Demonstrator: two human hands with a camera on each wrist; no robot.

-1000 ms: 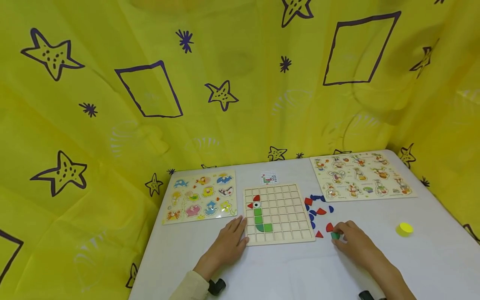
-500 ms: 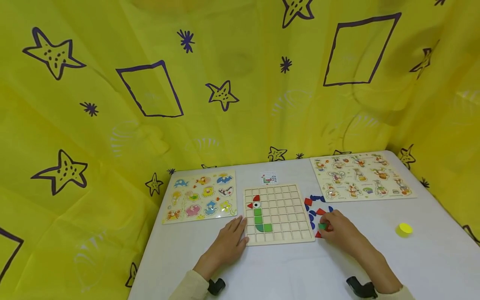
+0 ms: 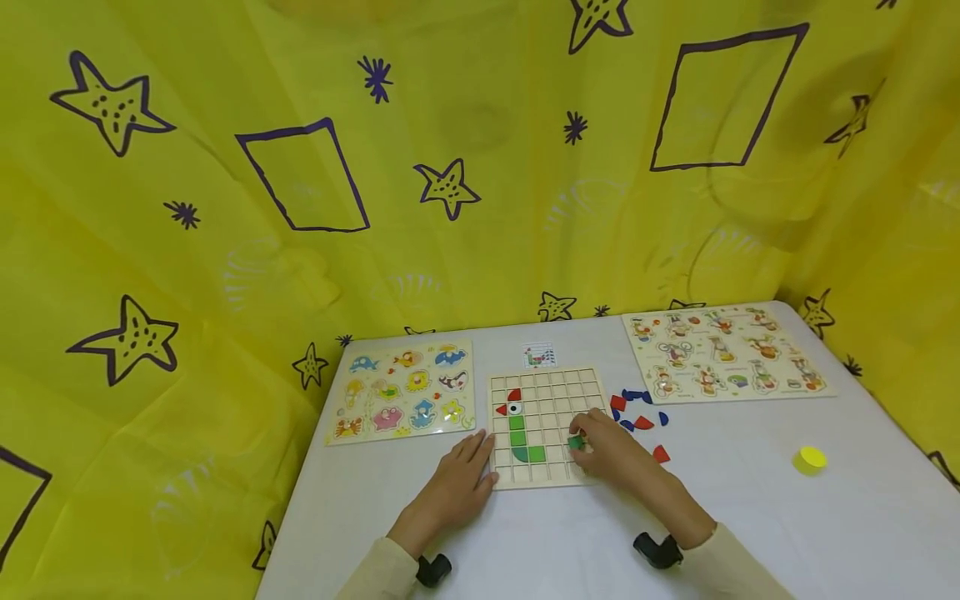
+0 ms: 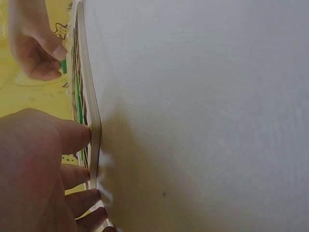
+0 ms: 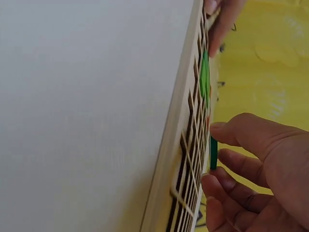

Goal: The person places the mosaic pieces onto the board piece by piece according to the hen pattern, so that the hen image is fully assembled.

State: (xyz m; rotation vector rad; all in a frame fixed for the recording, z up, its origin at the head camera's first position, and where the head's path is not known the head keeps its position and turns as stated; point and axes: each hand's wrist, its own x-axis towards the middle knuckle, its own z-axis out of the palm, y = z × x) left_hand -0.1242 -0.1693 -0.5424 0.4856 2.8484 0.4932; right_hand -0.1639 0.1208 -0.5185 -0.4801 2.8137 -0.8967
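Observation:
A wooden grid board (image 3: pixel 553 477) lies on the white table. Its left columns hold red pieces, an eye piece (image 3: pixel 514 408) and several green pieces (image 3: pixel 517 437). Over the right half of the board, my right hand (image 3: pixel 618 454) pinches a dark green piece (image 5: pixel 213 153) between thumb and fingertips; its full outline is partly covered. My left hand (image 3: pixel 453 487) rests at the board's left edge, fingers extended. In the left wrist view, the left thumb (image 4: pixel 75 137) and fingers touch the board's side.
Red and blue loose pieces (image 3: pixel 643 423) lie right of the board. Behind it is a small pattern card (image 3: pixel 538 355). Picture puzzles stand left (image 3: pixel 401 387) and back right (image 3: pixel 723 354). A yellow round block (image 3: pixel 810 460) sits at right. A yellow curtain (image 3: pixel 480 275) hangs behind.
My right hand has carried the green piece leftward from among the loose pieces to over the board. The left hand has stayed at the board's edge.

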